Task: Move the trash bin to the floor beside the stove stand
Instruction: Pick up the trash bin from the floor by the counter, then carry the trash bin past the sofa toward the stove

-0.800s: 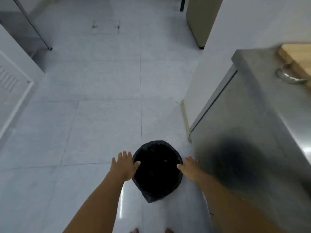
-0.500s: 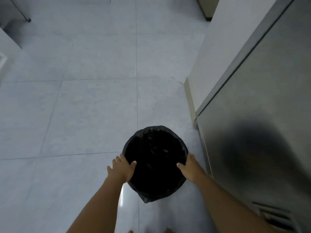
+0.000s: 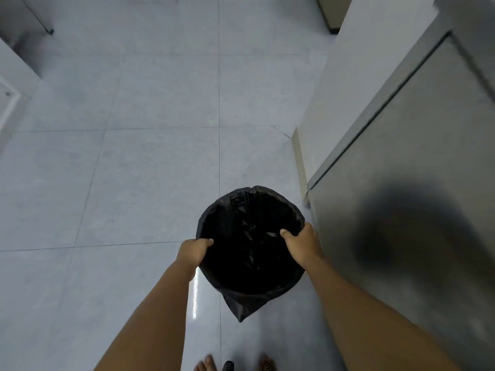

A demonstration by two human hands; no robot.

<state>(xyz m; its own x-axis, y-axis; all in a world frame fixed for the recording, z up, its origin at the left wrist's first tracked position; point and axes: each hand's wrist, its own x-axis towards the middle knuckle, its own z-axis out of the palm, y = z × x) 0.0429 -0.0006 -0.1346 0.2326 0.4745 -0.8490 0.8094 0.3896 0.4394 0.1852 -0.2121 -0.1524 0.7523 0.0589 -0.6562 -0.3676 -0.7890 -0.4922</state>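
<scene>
A round trash bin (image 3: 249, 226) lined with a black plastic bag sits low in the middle of the view, over the grey tiled floor. My left hand (image 3: 191, 253) grips its left rim, thumb over the edge. My right hand (image 3: 302, 243) grips the right rim the same way. A loose corner of the bag hangs down at the near side. Whether the bin touches the floor, I cannot tell. A steel cabinet (image 3: 417, 183) stands close to the bin's right.
A white wall with a cream skirting (image 3: 298, 156) runs beyond the steel cabinet on the right. A white door frame (image 3: 10, 103) lies at the left edge. Grey floor tiles (image 3: 150, 129) stretch ahead and to the left. My feet (image 3: 230, 364) show at the bottom.
Both hands went from resting flat beside the bin to closing on its rim. The bin now looks larger and nearer, and the view has tilted further down.
</scene>
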